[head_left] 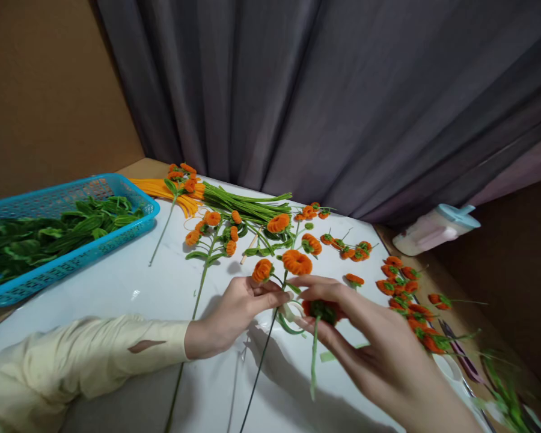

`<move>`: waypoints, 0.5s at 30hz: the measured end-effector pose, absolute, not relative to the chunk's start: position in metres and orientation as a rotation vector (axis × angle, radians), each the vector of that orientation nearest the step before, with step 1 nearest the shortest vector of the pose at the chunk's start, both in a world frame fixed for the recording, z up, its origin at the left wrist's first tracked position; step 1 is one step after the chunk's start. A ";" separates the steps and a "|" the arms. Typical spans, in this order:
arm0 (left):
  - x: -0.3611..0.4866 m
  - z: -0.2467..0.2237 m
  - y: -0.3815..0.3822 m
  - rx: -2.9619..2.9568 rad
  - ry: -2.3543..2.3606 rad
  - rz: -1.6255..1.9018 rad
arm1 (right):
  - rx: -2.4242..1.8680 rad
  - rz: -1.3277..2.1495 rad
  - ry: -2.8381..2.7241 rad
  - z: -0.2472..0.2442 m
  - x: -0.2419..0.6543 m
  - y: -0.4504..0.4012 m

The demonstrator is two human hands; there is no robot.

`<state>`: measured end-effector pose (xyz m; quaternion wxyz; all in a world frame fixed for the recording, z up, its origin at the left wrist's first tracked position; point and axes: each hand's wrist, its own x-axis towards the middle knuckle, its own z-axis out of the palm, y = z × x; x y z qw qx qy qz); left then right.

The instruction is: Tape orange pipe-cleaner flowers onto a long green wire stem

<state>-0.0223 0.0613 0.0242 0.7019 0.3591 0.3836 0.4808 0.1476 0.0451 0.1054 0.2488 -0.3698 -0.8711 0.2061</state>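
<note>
My left hand (246, 304) pinches a tall dark stem (267, 355) that carries several fuzzy orange pipe-cleaner flowers, one of them a large orange flower head (297, 263) at the front. Close beside it, my right hand (365, 331) is closed around another orange flower (322, 310), whose fuzzy green stem (314, 361) hangs down from it. The right index fingertip reaches the tall stem near my left fingertips. A pale ring with a green band (291, 319), perhaps a roll of tape, shows between the hands, partly hidden by the right fingers.
At the left stands a blue basket (72, 252) of green leaves. A finished orange flower spray (202, 270) lies on the white table (130, 325). Green stems (243, 201) and orange strips (157, 189) lie behind. Loose orange flowers (399, 285), scissors (464, 355) and a cup (435, 228) are at the right.
</note>
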 end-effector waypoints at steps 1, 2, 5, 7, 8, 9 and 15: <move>-0.023 0.024 0.061 0.812 0.848 1.068 | -1.007 0.493 -2.370 0.108 0.153 0.047; -0.023 0.024 0.061 0.823 0.851 1.066 | -0.994 0.433 -2.388 0.110 0.159 0.049; -0.025 0.023 0.061 0.877 0.876 1.057 | -0.929 0.298 -2.484 0.113 0.175 0.056; -0.025 0.023 0.062 0.924 0.890 1.058 | -0.922 0.261 -2.547 0.112 0.183 0.062; -0.026 0.023 0.062 0.943 0.896 1.055 | -0.926 0.257 -2.575 0.110 0.185 0.064; -0.026 0.024 0.063 0.953 0.905 1.052 | -0.934 0.257 -2.599 0.108 0.187 0.066; -0.027 0.024 0.064 0.988 0.960 1.014 | -1.121 0.134 -2.611 0.100 0.193 0.074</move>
